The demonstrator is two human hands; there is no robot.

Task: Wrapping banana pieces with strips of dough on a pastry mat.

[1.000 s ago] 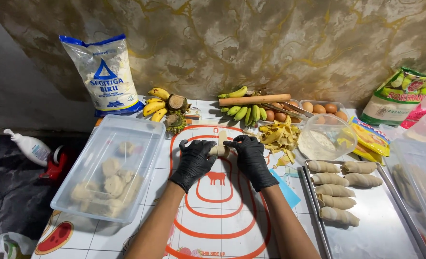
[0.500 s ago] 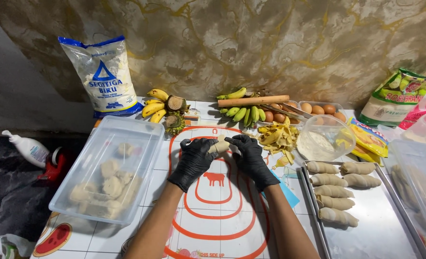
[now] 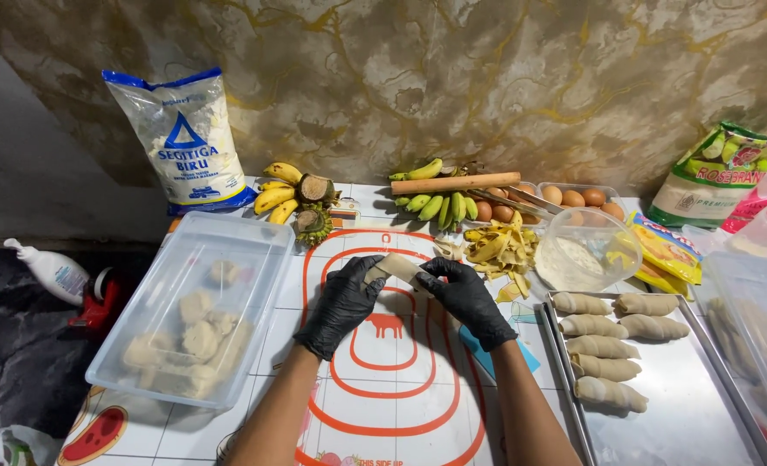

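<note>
Between the left hand (image 3: 346, 302) and right hand (image 3: 465, 298), both pinch a dough roll (image 3: 396, 268) lying sideways

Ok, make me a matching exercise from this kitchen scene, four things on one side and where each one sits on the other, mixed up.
Things:
1. dough piece
2. rolled pastries
3. rolling pin
4. dough balls

Places:
A. in the clear plastic tub on the left
B. lying across the green bananas near the wall
C. on the metal tray on the right
D. between the left hand and right hand, over the mat

Pairs: 1-D, 2-C, 3-B, 4-A
</note>
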